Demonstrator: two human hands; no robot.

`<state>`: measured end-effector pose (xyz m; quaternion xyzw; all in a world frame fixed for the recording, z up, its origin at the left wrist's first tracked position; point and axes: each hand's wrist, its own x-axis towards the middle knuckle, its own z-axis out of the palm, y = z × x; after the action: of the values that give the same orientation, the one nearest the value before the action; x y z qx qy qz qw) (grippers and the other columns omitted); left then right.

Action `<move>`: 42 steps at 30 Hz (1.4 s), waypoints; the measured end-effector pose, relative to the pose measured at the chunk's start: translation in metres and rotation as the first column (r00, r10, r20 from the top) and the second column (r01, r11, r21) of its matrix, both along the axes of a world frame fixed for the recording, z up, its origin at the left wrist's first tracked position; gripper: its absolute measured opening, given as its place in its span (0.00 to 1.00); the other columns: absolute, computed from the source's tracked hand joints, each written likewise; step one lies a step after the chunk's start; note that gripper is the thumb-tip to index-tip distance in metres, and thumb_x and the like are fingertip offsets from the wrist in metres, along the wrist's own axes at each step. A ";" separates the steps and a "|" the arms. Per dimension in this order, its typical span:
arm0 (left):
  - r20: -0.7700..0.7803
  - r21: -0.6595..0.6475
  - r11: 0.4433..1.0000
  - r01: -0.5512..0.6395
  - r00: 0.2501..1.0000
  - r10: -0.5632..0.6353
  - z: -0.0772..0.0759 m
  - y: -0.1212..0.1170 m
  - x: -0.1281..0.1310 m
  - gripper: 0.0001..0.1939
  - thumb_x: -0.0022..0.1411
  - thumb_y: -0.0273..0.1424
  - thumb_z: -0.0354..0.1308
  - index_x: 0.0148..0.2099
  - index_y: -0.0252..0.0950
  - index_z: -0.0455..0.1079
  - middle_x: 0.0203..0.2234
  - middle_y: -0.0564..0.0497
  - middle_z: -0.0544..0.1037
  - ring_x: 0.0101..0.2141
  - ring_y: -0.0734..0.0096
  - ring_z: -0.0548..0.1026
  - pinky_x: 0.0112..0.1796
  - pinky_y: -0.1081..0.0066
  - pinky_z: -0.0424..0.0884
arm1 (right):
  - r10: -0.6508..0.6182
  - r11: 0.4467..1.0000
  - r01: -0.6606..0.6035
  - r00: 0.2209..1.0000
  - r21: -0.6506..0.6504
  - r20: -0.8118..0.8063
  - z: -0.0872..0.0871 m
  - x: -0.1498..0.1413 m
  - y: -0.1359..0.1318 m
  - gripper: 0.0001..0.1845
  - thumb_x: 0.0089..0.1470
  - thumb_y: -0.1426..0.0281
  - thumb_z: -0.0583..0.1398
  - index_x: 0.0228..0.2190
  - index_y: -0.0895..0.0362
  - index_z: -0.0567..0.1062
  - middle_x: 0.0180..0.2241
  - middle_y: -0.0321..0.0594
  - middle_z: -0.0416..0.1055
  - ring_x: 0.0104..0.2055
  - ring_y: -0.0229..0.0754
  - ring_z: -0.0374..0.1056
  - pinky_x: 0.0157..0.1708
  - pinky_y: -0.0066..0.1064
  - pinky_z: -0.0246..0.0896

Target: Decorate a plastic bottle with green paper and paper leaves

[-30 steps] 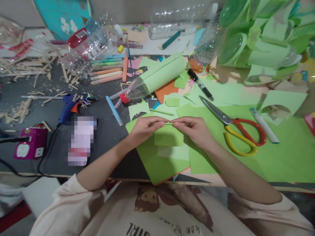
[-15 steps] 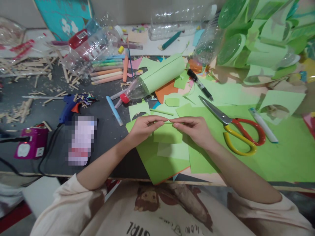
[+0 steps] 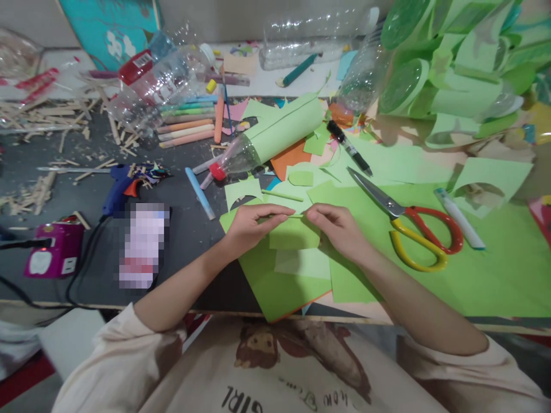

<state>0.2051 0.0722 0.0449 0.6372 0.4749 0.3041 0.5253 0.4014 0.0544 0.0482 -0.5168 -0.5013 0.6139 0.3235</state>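
Observation:
Both my hands pinch the top edge of a small light green paper piece (image 3: 295, 236), which is rolled thin along that edge. My left hand (image 3: 252, 225) grips the left end and my right hand (image 3: 338, 226) grips the right end, fingers closed. The piece lies over larger green paper sheets (image 3: 279, 287) at the near edge of the dark table. Red and yellow scissors (image 3: 413, 226) lie just right of my right hand.
A plastic bottle wrapped in green paper (image 3: 275, 137) lies beyond my hands, beside a black marker (image 3: 349, 148) and a row of chalk sticks (image 3: 187, 123). A blue glue gun (image 3: 118, 186) and a pink box (image 3: 55, 249) sit left. Wood sticks (image 3: 51, 112) litter the far left. Green paper shapes (image 3: 451, 63) stand far right.
My right hand's fingers have curled in tighter on the rolled edge and shifted slightly right. My left hand stays where it was.

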 end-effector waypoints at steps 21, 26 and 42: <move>0.047 -0.088 0.996 0.014 0.999 -0.010 0.000 0.003 0.004 0.11 0.57 0.36 0.59 0.35 0.34 0.79 0.35 0.47 0.84 0.37 0.68 0.79 0.37 0.75 0.73 | 0.042 0.985 -0.062 0.992 0.161 0.121 -0.003 0.002 0.001 0.19 0.54 0.54 0.59 0.24 0.57 0.72 0.16 0.28 0.57 0.18 0.32 0.51 0.20 0.28 0.45; 0.047 -0.077 0.997 0.013 0.999 -0.009 -0.001 0.002 0.003 0.11 0.57 0.35 0.60 0.36 0.34 0.79 0.36 0.48 0.84 0.38 0.68 0.79 0.39 0.75 0.73 | 0.038 0.987 -0.056 0.992 0.152 0.120 -0.003 0.001 0.001 0.16 0.53 0.56 0.60 0.25 0.57 0.71 0.16 0.27 0.56 0.18 0.31 0.50 0.19 0.27 0.44; 0.013 -0.030 1.000 0.008 1.000 -0.008 -0.001 -0.002 0.003 0.10 0.57 0.35 0.60 0.36 0.35 0.79 0.35 0.48 0.84 0.36 0.70 0.79 0.34 0.76 0.71 | 0.046 0.989 -0.057 0.995 0.138 0.083 -0.002 0.001 0.001 0.19 0.51 0.53 0.61 0.24 0.57 0.71 0.18 0.29 0.58 0.19 0.32 0.50 0.19 0.28 0.45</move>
<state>0.2077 0.0706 0.0439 0.6292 0.4733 0.2989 0.5393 0.4024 0.0551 0.0467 -0.5038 -0.5690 0.5642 0.3228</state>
